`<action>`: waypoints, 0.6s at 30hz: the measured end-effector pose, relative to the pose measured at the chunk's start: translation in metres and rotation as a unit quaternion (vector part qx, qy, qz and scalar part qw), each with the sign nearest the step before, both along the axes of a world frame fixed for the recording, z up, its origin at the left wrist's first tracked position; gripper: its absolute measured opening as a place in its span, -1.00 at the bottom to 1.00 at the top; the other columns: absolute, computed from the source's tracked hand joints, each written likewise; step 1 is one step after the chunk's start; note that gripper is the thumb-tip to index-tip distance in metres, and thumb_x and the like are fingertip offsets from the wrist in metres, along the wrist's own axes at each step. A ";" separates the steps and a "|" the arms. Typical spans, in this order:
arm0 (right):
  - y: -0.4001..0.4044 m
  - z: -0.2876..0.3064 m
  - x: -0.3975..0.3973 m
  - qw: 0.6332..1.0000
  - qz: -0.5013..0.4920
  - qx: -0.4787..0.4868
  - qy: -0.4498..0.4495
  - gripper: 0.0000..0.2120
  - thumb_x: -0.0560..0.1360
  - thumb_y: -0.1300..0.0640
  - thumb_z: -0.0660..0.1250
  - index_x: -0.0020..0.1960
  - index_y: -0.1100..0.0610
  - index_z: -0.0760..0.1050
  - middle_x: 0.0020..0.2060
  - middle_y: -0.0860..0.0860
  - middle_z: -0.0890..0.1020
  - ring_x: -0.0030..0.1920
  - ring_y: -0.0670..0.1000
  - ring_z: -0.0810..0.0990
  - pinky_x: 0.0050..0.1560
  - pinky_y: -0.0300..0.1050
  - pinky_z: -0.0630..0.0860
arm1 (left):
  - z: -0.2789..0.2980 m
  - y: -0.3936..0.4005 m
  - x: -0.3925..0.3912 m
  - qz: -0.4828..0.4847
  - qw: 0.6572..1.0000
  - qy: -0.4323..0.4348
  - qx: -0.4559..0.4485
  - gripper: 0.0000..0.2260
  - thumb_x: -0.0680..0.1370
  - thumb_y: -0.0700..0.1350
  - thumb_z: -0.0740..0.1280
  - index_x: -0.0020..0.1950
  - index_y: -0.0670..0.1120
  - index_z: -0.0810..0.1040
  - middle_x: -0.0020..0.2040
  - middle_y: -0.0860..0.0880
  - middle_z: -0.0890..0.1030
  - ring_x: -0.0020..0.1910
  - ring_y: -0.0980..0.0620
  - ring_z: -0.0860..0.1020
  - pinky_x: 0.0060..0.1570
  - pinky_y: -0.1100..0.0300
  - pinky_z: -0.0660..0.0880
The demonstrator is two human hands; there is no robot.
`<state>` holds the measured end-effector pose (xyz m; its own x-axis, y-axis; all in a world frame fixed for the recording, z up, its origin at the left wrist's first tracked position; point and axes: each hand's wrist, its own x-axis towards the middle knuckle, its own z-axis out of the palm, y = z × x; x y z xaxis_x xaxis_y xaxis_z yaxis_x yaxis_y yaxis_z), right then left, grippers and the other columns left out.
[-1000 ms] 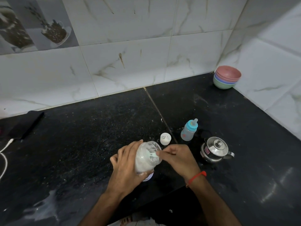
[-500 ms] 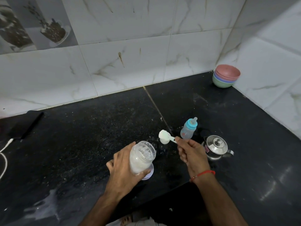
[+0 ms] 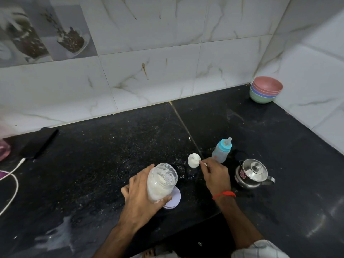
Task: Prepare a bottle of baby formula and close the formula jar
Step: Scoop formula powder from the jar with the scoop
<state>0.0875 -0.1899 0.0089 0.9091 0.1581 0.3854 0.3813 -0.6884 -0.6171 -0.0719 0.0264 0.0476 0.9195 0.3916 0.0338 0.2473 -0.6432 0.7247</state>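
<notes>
While jar sits uncapped: left hand (image 3: 141, 198) grips formula jar (image 3: 161, 181), tilted, above its lid (image 3: 174, 199) on tabletop (image 3: 93, 164)
Right hand (image 3: 216, 175): fingers pinch scoop (image 3: 194, 159) of powder
Baby bottle (image 3: 222, 150): capped, upright, beside kettle (image 3: 252, 174)

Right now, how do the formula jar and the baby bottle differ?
The formula jar is open and tilted in the left hand; the baby bottle stands capped with a blue teat on the counter, untouched. The jar is wider. Both are clear.

kettle (image 3: 254, 173): shiny metal | jar (image 3: 161, 181): clear plastic | counter (image 3: 93, 155): speckled glossy stone
</notes>
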 end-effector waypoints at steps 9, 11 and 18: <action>0.003 0.045 -0.012 0.865 -0.092 0.393 0.298 -0.85 0.54 0.13 0.50 -0.19 0.14 0.63 -0.43 0.03 0.62 -0.46 -0.08 0.48 -0.40 -0.23 0.41 | 0.002 -0.003 0.002 -0.007 0.999 0.004 -0.035 -0.01 0.20 0.36 0.57 0.54 0.30 0.19 0.37 0.38 0.31 0.37 0.30 0.18 0.42 0.05 0.03; 0.004 0.062 -0.023 0.826 -0.029 0.437 0.354 -0.84 0.54 0.18 0.49 -0.20 0.17 0.60 -0.44 0.06 0.54 -0.51 -0.09 0.36 -0.52 -0.27 0.26 | 0.004 -0.006 0.004 -0.011 0.999 0.009 -0.048 -0.01 0.18 0.41 0.50 0.54 0.30 0.19 0.36 0.38 0.31 0.37 0.31 0.19 0.42 0.06 0.02; 0.023 0.083 -0.053 0.885 0.162 0.188 0.393 -0.81 0.45 0.09 0.59 -0.10 0.16 0.63 -0.43 -0.12 0.58 -0.41 -0.20 0.51 -0.31 -0.33 0.44 | -0.009 -0.009 0.009 -0.052 0.998 0.001 -0.045 -0.03 0.24 0.39 0.57 0.54 0.35 0.15 0.36 0.35 0.30 0.40 0.24 0.19 0.40 0.07 0.09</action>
